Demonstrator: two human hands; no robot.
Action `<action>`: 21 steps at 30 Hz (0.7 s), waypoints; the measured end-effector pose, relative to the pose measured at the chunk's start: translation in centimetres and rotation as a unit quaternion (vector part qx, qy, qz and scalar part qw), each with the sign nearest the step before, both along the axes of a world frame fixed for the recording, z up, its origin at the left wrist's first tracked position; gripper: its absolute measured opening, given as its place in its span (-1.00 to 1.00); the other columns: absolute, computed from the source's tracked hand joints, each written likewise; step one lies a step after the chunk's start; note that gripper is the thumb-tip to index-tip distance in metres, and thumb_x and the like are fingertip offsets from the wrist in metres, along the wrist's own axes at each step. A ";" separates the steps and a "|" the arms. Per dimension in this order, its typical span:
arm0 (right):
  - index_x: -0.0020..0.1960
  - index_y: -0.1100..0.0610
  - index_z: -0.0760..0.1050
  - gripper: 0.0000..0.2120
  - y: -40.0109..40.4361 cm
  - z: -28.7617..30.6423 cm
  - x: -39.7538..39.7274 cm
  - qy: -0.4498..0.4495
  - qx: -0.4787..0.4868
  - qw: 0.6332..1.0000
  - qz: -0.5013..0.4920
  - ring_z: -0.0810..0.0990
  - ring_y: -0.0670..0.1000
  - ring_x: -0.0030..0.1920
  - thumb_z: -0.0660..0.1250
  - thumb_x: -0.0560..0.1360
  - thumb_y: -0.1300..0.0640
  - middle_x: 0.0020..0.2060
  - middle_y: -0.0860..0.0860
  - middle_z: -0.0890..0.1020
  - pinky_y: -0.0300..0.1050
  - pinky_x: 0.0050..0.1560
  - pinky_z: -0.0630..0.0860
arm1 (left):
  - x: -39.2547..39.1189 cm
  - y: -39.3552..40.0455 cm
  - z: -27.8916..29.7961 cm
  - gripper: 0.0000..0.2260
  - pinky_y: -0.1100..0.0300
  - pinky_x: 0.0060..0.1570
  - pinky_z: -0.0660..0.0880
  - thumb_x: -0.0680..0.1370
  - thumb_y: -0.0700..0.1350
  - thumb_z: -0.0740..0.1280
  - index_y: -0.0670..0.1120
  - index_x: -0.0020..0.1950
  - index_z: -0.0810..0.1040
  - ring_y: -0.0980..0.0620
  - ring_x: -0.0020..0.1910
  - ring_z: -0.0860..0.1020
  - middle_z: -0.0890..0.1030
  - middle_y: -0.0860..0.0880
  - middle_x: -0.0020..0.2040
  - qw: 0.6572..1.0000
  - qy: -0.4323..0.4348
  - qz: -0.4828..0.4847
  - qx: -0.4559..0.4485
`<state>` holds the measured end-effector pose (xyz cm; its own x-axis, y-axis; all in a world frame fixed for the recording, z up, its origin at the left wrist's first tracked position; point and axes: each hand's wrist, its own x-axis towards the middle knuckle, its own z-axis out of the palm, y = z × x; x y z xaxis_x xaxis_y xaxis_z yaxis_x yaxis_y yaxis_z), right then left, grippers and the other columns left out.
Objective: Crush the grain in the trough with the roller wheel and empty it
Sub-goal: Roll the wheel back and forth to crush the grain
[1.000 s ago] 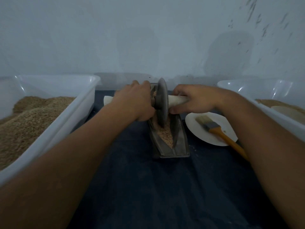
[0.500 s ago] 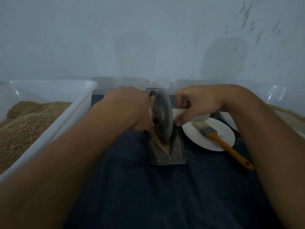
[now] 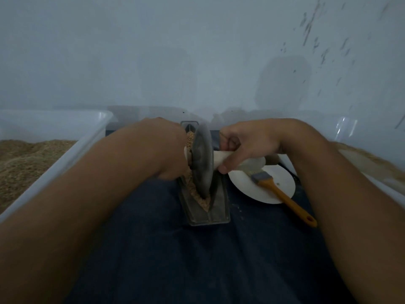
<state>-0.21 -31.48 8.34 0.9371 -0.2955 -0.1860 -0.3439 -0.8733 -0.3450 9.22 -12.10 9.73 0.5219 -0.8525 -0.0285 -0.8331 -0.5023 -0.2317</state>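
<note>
Now both hands grip the wooden axle: the right hand (image 3: 247, 145) curls round it plainly, the left hand (image 3: 168, 154) probably likewise (its fingers are hidden). Between them the roller wheel (image 3: 202, 163) stands in the metal trough (image 3: 219, 207), on the grain (image 3: 201, 199). Press evenly, keeping the wheel upright and centred.
</note>
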 end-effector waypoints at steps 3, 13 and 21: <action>-0.07 -0.09 0.53 -0.60 -0.2 -0.2 0.3 -0.024 -0.012 1.000 0.006 0.63 -0.05 -0.09 0.54 0.26 -0.28 -0.13 -0.13 0.65 -0.09 -0.12 0.53 | 0.9 -0.7 -0.9 -0.82 0.25 -0.35 0.31 0.61 -0.09 0.24 -0.07 -0.17 0.34 0.08 -0.31 0.35 0.34 0.02 -0.28 1.000 0.005 0.017 -0.018; 0.09 -0.17 0.52 -0.69 -2.0 -2.8 2.1 -0.136 -0.074 0.987 -0.038 0.52 -0.11 -0.03 0.32 0.48 -0.34 -0.07 -0.19 0.54 -0.13 -0.19 0.37 | 4.9 -2.1 -4.4 -0.82 0.01 0.06 0.50 0.56 -0.12 0.25 -0.05 0.16 0.48 -0.13 0.08 0.56 0.57 -0.11 0.12 0.992 -0.008 0.022 -0.121; 0.23 -0.09 0.48 -0.59 -1.4 -4.5 3.9 -0.240 -0.255 0.934 -0.069 0.54 0.06 0.08 0.16 0.57 -0.33 0.06 -0.02 0.61 0.10 0.18 0.35 | 6.9 -2.5 -7.3 -0.79 0.03 -0.11 0.42 0.57 -0.11 0.22 -0.07 0.20 0.44 -0.17 -0.03 0.55 0.54 -0.11 0.02 0.972 -0.030 0.011 -0.231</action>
